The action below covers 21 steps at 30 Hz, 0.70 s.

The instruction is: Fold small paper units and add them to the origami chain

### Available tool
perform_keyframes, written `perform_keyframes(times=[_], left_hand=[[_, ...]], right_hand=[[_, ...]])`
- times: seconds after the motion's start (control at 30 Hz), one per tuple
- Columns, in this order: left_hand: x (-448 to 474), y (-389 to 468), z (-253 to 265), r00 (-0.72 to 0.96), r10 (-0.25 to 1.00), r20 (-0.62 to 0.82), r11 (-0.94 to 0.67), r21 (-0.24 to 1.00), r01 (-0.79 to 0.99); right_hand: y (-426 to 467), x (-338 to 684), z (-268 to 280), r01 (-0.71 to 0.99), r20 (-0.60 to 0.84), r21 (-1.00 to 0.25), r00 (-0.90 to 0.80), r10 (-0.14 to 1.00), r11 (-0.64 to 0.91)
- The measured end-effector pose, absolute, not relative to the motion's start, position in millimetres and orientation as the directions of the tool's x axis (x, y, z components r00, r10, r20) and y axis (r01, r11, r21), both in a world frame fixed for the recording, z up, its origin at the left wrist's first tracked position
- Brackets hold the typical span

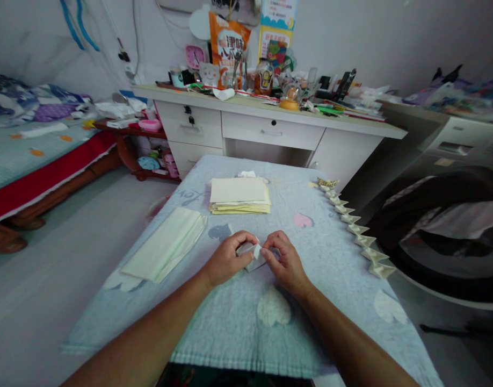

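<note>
Paper stack (239, 191) sits approx 12 o'clock of folded paper (253, 264), which L hand (230, 259) & R hand (287, 263) both pinch, grips closed; align edges b4 pressing creases.

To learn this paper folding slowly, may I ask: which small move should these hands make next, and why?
Perhaps hold the pale paper steady with the left hand and press its raised flap down with the right hand: both hands pinch the paper, and the flap seems to stand up between them.
</note>
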<state>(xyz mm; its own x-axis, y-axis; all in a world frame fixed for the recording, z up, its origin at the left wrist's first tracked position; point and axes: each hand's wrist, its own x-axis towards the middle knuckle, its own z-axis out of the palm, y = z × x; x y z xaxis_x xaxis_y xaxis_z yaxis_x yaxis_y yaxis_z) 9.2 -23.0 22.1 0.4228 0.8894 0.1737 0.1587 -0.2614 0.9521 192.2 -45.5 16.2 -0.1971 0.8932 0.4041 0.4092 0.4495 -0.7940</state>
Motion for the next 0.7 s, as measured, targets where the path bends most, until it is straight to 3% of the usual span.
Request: perform_keyframes(times=[0.17,0.7], left_hand=[[9.0,-24.0,18.5,0.433,0.889,0.149,-0.177,0.984,0.026],[13.0,-26.0,22.3,0.335,0.906,0.259,-0.336,0.921,0.197]], right_hand=[[-45.4,192.0,17.4,0.42,0.43,-0.784,-0.164,0.888,0.457],[-48.0,192.8,17.5,0.433,0.42,-0.766,-0.223,0.879,0.476]])
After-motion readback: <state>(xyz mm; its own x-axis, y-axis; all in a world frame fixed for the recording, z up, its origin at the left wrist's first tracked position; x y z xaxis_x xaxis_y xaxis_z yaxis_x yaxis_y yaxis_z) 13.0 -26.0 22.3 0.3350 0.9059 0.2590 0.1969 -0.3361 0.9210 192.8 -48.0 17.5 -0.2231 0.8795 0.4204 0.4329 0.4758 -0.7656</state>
